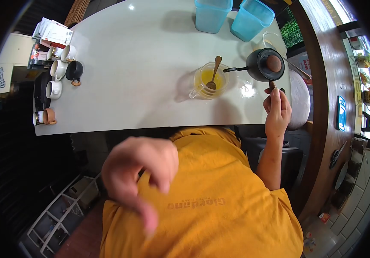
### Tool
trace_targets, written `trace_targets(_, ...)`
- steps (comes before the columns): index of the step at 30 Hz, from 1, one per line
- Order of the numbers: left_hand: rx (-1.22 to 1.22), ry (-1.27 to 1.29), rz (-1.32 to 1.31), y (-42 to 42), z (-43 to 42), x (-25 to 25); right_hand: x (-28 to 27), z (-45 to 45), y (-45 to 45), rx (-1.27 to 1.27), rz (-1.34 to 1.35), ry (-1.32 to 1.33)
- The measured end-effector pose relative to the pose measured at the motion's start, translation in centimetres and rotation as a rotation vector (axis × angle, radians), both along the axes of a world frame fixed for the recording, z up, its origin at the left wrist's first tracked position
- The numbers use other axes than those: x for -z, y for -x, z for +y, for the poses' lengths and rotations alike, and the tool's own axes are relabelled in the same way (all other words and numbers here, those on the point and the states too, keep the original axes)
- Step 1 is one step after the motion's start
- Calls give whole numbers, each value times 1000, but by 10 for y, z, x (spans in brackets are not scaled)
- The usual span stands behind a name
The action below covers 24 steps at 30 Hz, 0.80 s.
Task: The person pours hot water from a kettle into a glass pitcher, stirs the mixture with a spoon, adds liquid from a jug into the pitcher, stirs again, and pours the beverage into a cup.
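My right hand (277, 107) grips the handle of a black gooseneck kettle (258, 69) with a wooden lid knob, at the table's right side. The kettle's thin spout points left, its tip close to the rim of a clear glass mug (203, 88). Inside the mug are a yellow liquid (220, 80) and a spoon (216, 69) leaning upright; whether anything flows from the spout I cannot tell. My left hand (140, 167) is raised before my chest, slightly blurred, fingers bent and thumb apart, holding nothing.
Two blue plastic containers (213, 17) stand at the back right, near a clear round vessel (273, 43). Several white cups (58, 69), a black cup (74, 70) and a brown cup (48, 116) line the left edge of the white table (129, 73). A wooden ledge (326, 107) runs along the right.
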<state>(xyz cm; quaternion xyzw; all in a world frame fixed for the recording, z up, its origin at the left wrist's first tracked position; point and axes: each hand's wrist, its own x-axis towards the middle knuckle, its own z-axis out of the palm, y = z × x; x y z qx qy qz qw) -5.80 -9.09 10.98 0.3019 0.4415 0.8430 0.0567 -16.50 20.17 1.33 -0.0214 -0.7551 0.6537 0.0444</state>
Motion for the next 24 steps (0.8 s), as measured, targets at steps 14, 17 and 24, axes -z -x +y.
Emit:
trace_targets(14, -702, 829, -418, 45, 10, 117, 0, 0, 4, 2, 47, -52)
trace_targets(17, -679, 900, -605, 49, 10, 126, 1, 4, 6, -13, 43, -19)
trace_targets(24, -679, 819, -537, 50, 16, 148, 2, 4, 7, -34, 53, -1)
